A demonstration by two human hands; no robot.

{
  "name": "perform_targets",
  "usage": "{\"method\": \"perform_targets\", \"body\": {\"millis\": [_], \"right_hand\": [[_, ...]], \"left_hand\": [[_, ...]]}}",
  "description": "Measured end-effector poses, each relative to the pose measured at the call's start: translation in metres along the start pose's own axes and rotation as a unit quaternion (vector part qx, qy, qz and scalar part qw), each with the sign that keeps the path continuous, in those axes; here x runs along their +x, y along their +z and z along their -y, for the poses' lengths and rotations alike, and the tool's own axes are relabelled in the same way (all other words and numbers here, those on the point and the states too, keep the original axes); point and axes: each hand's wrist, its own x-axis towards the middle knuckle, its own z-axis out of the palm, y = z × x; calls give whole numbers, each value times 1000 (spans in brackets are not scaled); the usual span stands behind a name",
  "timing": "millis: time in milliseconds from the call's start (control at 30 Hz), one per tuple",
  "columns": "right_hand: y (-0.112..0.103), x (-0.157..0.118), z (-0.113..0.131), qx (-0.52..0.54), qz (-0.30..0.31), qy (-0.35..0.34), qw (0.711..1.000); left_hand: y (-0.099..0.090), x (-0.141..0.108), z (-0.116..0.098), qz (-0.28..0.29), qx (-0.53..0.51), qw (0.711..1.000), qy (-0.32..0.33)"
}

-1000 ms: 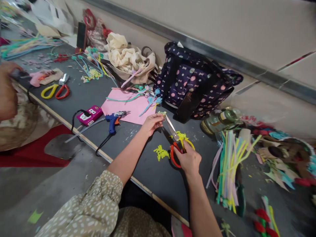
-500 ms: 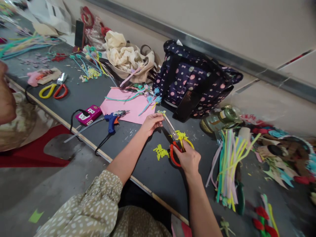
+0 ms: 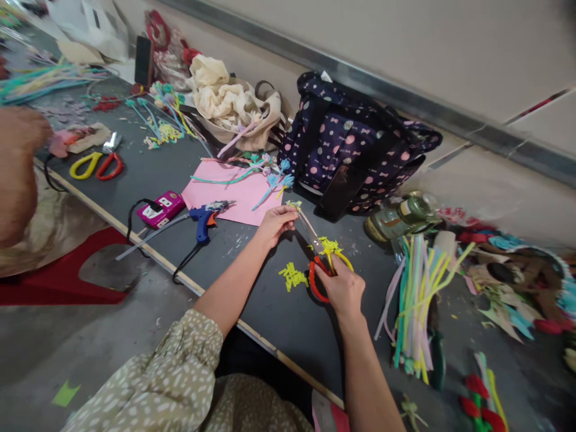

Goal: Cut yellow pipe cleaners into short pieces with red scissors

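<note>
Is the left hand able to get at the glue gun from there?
Probably yes: the glue gun lies uncovered nearby, though the left hand pinches a small greenish piece.

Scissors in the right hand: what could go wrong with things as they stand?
The held scissors point at the left hand, blades close to the fingers pinching a small yellow-green piece; a slip might nick them. Loose yellow strips lie beside the handles, so a low sweep of the right hand could scatter them. The blue glue gun's cord runs toward the table edge; a snag could drag it.
</note>
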Motion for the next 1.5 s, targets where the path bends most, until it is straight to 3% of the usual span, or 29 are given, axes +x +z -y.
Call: {"method": "perform_targets", "body": {"millis": [267, 567, 1500], "right_hand": [[2, 0, -1, 10, 27, 8, 1000], [0, 3, 0, -25, 43, 62, 997], [3, -2, -3, 11, -7, 7, 1000]], "left_hand": [[-2, 1, -1, -9, 11, 1000, -10], [0, 0, -5, -21, 8, 999, -25], [-5, 1, -3, 3, -38, 999, -6]]}}
